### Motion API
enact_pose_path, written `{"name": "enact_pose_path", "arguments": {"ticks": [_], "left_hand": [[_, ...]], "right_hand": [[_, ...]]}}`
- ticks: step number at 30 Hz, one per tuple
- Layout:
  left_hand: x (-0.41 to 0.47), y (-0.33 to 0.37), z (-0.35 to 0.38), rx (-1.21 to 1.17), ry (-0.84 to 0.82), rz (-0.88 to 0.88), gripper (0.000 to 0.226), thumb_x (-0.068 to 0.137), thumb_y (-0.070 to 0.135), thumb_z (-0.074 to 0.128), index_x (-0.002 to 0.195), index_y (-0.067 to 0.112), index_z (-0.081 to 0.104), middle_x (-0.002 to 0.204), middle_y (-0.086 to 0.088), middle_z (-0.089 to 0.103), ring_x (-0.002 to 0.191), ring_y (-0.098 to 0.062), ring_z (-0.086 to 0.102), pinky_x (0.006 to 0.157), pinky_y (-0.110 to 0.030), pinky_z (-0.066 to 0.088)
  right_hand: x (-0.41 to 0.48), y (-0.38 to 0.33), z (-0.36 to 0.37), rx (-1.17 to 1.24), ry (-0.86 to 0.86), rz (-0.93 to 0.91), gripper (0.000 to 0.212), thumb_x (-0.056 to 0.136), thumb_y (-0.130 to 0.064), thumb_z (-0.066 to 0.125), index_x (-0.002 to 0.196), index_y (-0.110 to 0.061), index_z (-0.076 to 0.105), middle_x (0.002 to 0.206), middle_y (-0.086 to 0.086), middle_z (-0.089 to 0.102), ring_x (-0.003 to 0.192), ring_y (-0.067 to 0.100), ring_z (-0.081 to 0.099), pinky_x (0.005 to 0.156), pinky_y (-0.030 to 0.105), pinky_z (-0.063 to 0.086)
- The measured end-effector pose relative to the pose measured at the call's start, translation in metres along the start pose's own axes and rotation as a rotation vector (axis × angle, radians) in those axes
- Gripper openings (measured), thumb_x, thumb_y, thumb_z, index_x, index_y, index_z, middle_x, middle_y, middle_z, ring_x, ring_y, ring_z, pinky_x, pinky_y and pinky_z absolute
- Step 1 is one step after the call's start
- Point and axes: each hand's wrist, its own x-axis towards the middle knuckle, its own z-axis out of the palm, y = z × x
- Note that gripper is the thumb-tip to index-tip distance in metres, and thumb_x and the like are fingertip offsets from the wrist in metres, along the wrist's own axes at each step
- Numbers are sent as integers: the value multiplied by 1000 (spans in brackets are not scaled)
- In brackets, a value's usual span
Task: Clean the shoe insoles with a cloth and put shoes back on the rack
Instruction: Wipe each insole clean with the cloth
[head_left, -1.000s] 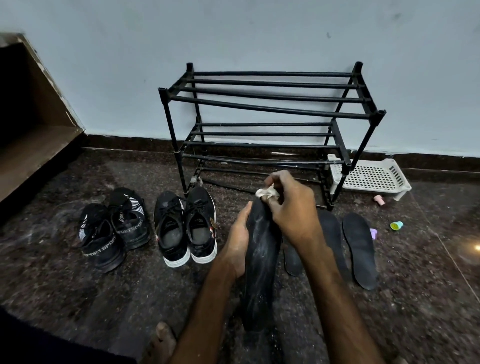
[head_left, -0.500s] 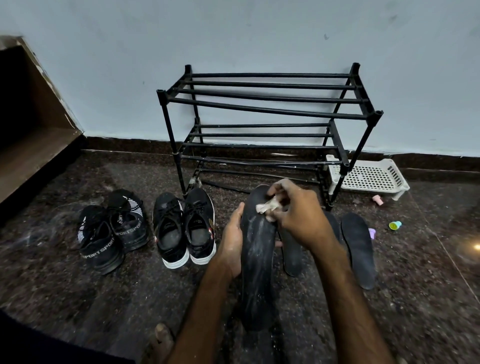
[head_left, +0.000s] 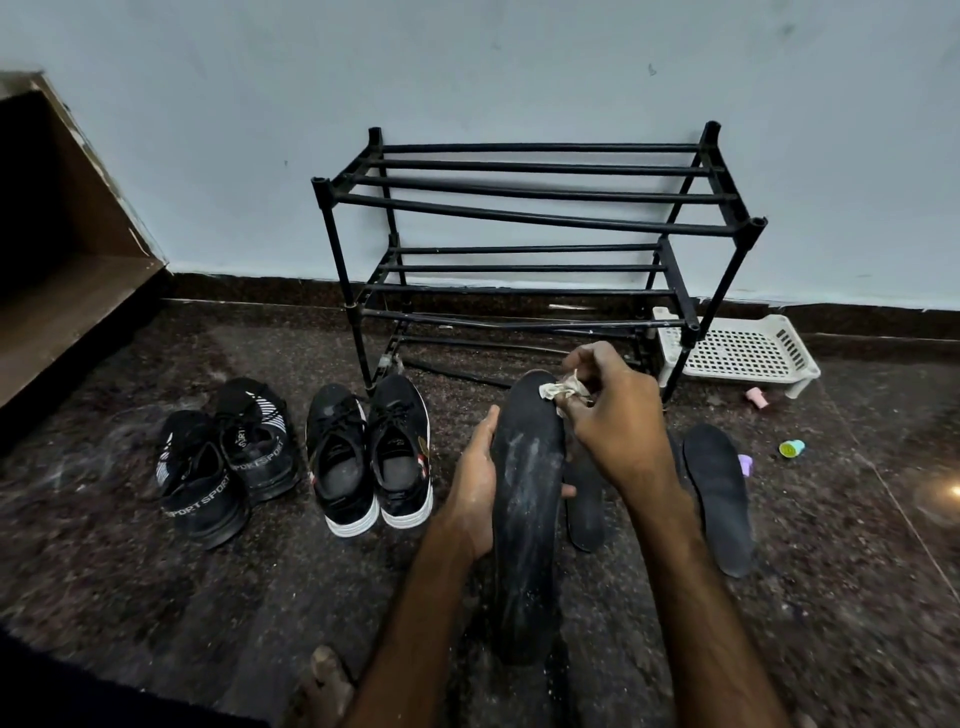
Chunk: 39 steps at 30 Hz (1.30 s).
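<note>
Wooden step (head_left: 67, 291), far to the left of the left hand (head_left: 475, 478), borders the dark speckled floor (head_left: 156, 597). Nearer that hand, on its left, stand two pairs with heels toward the viewer: black sports shoes (head_left: 208, 467) with white lettering, then white-soled shoes (head_left: 369, 457) side by side, the latter near the hand but not touching it.

The left hand grasps a long black insole (head_left: 527, 509) around its middle, thumb along the left edge and fingers curled behind, one fingertip showing at the right edge. The insole is held lengthwise above the floor, its upper face streaked with pale dust.

The right hand (head_left: 613, 415) pinches a small crumpled pale cloth (head_left: 563, 389) and presses it on the far, rounded end of the insole. Beyond both hands a black tubular rack (head_left: 519, 228) stands against the pale wall (head_left: 467, 67), its bars bare.

Below the right hand a second insole (head_left: 584, 504) lies on the floor, partly hidden by the wrist; a third insole (head_left: 719, 493) lies just right of that forearm. Farther right and beyond sit a white perforated basket (head_left: 743, 353), a pink piece (head_left: 756, 397) and a green cap (head_left: 792, 448).
</note>
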Motion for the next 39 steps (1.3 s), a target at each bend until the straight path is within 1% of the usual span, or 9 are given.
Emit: {"name": "enact_pose_path", "arguments": {"ticks": [6, 12, 15, 20, 26, 29, 32, 36, 39], "left_hand": [[-3, 8, -1, -46, 27, 48, 67, 97, 56, 36, 105, 0, 71, 97, -18, 69, 78, -28, 69, 65, -37, 58], [-12, 2, 11, 45, -115, 60, 53, 84, 43, 45, 75, 0, 75, 68, -16, 69, 53, -25, 67, 50, -28, 54], [-2, 4, 1, -41, -50, 15, 64, 93, 53, 42, 88, 1, 78, 87, -18, 72, 67, -28, 70, 58, -36, 57], [-1, 3, -8, -24, -99, -19, 69, 93, 60, 39, 107, 2, 74, 108, -20, 70, 89, -33, 70, 71, -45, 58], [-3, 3, -14, 37, -188, -52, 79, 93, 65, 29, 116, 1, 70, 110, -20, 70, 87, -35, 70, 65, -45, 58], [2, 2, -15, 24, -164, -38, 77, 94, 65, 31, 104, 3, 75, 96, -18, 72, 75, -31, 71, 58, -39, 57], [7, 0, -15, 35, -118, -33, 74, 91, 67, 36, 100, 5, 76, 91, -17, 72, 70, -28, 69, 58, -36, 56], [8, -2, -10, -17, -77, -35, 67, 92, 64, 39, 121, 11, 67, 111, -15, 70, 99, -27, 66, 89, -39, 48], [8, 1, -14, -78, -62, -18, 68, 91, 63, 42, 124, 8, 63, 111, -18, 68, 101, -28, 66, 88, -40, 51]], "right_hand": [[-2, -5, 1, 47, 200, 101, 28, 82, -10, 77, 102, -23, 61, 80, -11, 61, 59, -8, 51, 51, 2, 38], [0, 2, 5, 108, 103, 161, 9, 90, -18, 69, 94, -23, 75, 85, -7, 72, 71, -3, 61, 57, 2, 39], [1, -1, 5, 185, 38, 169, 11, 93, -28, 66, 91, -21, 74, 77, -6, 71, 67, 2, 64, 54, 2, 38], [-2, -3, 2, 241, 40, 210, 5, 89, -17, 71, 87, -13, 71, 60, -5, 64, 41, -7, 55, 39, 6, 37], [0, 4, 5, 212, 195, 252, 6, 88, -24, 72, 93, -21, 73, 85, -5, 72, 78, 9, 69, 76, 36, 57], [-3, -2, 2, 146, 320, 35, 24, 87, -10, 71, 111, -15, 71, 103, -3, 70, 92, 9, 65, 86, 26, 55], [-3, -15, 1, 137, 151, -32, 45, 85, -4, 72, 125, -16, 58, 106, -7, 65, 94, 5, 62, 84, 7, 49], [-10, -22, 17, 83, -44, -127, 21, 84, -7, 73, 99, -20, 67, 97, -10, 67, 91, 6, 62, 84, 27, 53], [-11, -17, 16, 64, -355, -96, 14, 82, -12, 75, 88, -23, 71, 93, -5, 68, 84, 8, 64, 74, 34, 57]]}}
